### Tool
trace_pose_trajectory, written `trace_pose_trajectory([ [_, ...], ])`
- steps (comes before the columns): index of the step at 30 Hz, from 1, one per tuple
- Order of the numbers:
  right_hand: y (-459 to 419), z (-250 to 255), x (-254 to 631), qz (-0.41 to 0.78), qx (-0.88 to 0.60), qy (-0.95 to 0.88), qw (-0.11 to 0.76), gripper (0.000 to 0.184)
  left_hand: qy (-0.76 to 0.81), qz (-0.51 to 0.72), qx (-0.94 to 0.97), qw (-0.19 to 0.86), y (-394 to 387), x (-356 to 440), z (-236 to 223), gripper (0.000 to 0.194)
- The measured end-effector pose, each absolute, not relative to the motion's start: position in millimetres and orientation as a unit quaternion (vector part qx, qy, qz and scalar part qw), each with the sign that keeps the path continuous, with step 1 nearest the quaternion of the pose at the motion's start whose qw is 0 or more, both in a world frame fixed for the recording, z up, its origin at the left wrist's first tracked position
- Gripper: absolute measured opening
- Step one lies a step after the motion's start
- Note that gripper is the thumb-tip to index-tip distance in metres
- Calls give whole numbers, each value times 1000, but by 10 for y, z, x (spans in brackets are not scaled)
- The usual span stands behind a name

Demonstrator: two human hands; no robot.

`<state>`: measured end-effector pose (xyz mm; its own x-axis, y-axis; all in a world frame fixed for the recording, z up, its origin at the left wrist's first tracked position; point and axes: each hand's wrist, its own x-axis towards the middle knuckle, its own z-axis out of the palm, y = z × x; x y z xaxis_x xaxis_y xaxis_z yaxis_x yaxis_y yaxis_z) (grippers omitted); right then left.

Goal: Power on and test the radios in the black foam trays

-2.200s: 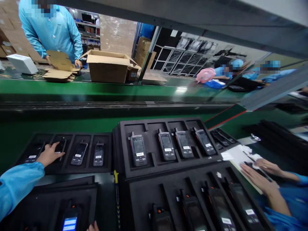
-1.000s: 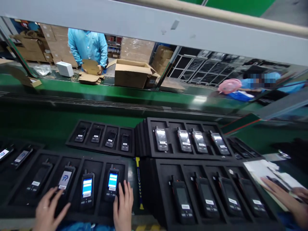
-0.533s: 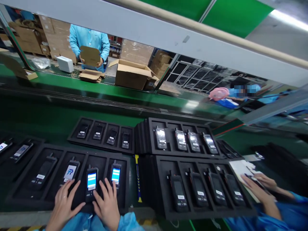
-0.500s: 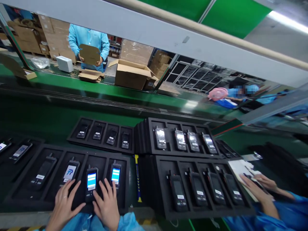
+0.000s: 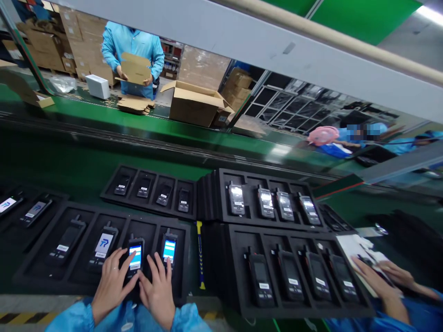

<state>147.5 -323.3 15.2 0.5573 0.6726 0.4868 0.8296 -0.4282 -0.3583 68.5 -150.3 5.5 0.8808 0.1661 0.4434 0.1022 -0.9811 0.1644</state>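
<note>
A black foam tray (image 5: 78, 283) lies before me with several handheld radios in its slots. My left hand (image 5: 111, 281) is open, with its fingertips over the lit screen of the third handheld radio (image 5: 135, 265). Beside it, my right hand (image 5: 159, 288) is open too, its thumb by that radio's lower end and its fingers at the lower part of the fourth radio (image 5: 169, 249), whose screen glows blue and white. A logo shows on the second radio (image 5: 104, 244); the first radio (image 5: 67, 242) has a dark screen. Neither hand grasps a radio.
Stacked foam trays with radios (image 5: 290, 276) stand to the right, beyond a blue and yellow strip (image 5: 200, 256). Another radio tray (image 5: 152, 193) lies behind. At far right are a co-worker's hands (image 5: 380, 281). Across the line, a person holds cardboard (image 5: 135, 69) near an open carton (image 5: 194, 103).
My left hand has moved from the second radio's lower edge to the third radio's screen. My right hand stays by the fourth radio. The person across has tilted the cardboard.
</note>
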Motion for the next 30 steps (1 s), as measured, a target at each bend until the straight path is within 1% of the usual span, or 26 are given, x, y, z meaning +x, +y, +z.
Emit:
trace_pose_trajectory([
  [4, -3249, 116, 1488, -129, -831, -455, 292, 24, 87, 236, 965, 74, -1557, 751, 124, 40],
  [9, -3263, 102, 1509, -127, -829, -466, 281, 25, 84, 229, 968, 53, -1550, 746, 136, 40],
  [16, -3247, 78, 1510, -114, -828, -467, 289, 24, 71, 220, 972, 34, -1570, 786, 172, 38],
  [19, -3275, 121, 1510, -95, -835, -465, 278, 29, 69, 215, 974, 18, -1581, 816, 212, 39],
  [21, -3325, 185, 1519, -93, -838, -462, 275, 38, 70, 210, 975, 8, -1582, 824, 230, 39],
  [24, -3439, 300, 1538, -119, -839, -445, 290, 47, 84, 208, 975, 6, -1573, 800, 233, 39],
  [27, -3557, 372, 1551, -155, -845, -419, 294, 50, 116, 192, 974, 19, -1561, 754, 218, 39],
  [30, -3629, 367, 1544, -156, -852, -409, 286, 49, 133, 164, 977, 24, -1557, 733, 200, 39],
])
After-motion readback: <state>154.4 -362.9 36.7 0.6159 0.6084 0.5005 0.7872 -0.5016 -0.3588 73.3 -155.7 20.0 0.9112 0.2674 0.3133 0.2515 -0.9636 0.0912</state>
